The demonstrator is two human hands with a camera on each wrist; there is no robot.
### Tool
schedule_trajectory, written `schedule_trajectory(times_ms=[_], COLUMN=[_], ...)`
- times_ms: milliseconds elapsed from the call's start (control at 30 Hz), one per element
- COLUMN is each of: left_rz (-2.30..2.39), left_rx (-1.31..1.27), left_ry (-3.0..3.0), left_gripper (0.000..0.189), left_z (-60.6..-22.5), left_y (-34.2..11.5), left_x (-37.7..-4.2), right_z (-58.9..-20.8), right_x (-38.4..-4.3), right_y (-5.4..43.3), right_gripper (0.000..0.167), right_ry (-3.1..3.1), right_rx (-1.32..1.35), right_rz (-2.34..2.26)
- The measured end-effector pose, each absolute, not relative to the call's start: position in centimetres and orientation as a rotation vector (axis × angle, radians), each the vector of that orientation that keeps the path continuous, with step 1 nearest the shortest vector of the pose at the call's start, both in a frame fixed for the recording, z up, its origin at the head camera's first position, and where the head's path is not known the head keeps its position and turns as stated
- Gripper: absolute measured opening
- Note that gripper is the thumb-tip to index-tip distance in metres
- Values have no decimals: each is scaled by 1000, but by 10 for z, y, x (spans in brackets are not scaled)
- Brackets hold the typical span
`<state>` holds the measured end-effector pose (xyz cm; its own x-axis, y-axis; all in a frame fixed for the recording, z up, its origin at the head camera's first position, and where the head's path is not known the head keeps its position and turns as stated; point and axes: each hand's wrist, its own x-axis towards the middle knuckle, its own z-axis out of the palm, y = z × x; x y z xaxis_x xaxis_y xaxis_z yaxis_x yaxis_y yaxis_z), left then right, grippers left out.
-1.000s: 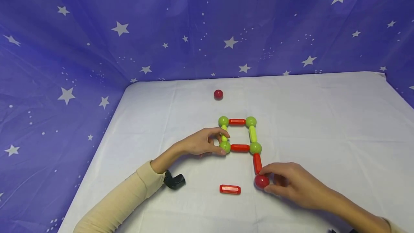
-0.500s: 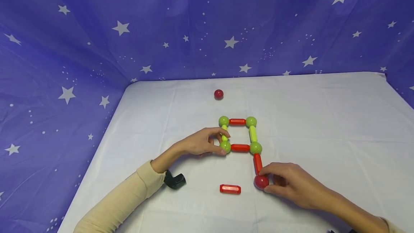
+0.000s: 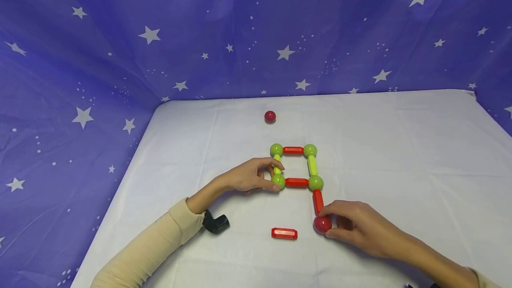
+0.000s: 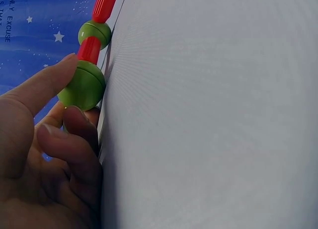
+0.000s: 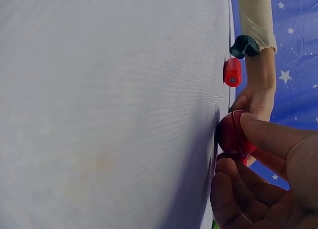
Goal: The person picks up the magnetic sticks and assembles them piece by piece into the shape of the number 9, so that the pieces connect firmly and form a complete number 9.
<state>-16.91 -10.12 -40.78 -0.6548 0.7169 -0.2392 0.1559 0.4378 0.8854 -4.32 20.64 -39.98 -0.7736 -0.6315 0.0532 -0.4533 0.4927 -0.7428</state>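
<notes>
A flat square of green balls and short rods lies on the white table, with red rods point(image 3: 297, 183) front and back and yellow-green rods point(image 3: 313, 165) at the sides. My left hand point(image 3: 253, 175) holds its front-left green ball point(image 4: 83, 87) between thumb and fingers. From the front-right green ball point(image 3: 316, 183) another red rod point(image 3: 318, 201) runs toward me, ending at a red ball point(image 3: 322, 225). My right hand point(image 3: 366, 230) pinches that red ball between thumb and fingers; in the right wrist view the thumb presses its side.
A loose red rod point(image 3: 284, 234) lies in front of the square, left of the right hand. Behind the square sits another red ball point(image 3: 270, 117). A dark wrist camera mount point(image 3: 216, 223) sticks out below the left cuff. A blue star-patterned cloth point(image 3: 256, 34) hangs behind the table.
</notes>
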Motion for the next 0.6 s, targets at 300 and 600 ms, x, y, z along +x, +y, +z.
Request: schedule_trajectory(times_ms=[300,600], left_rz=[1202,1172], left_rx=[743,781], left_ry=[2083,2157], left_gripper=[50,55], left_z=[-407,-406], left_y=[-101,-101], left_x=[-169,-163], right_z=[-398,-397], right_x=[-43,-42], right_y=[207,207], right_gripper=[30,31], right_ry=[2507,2496], right_rx=[-885,-866], right_rz=[-1120,-1124])
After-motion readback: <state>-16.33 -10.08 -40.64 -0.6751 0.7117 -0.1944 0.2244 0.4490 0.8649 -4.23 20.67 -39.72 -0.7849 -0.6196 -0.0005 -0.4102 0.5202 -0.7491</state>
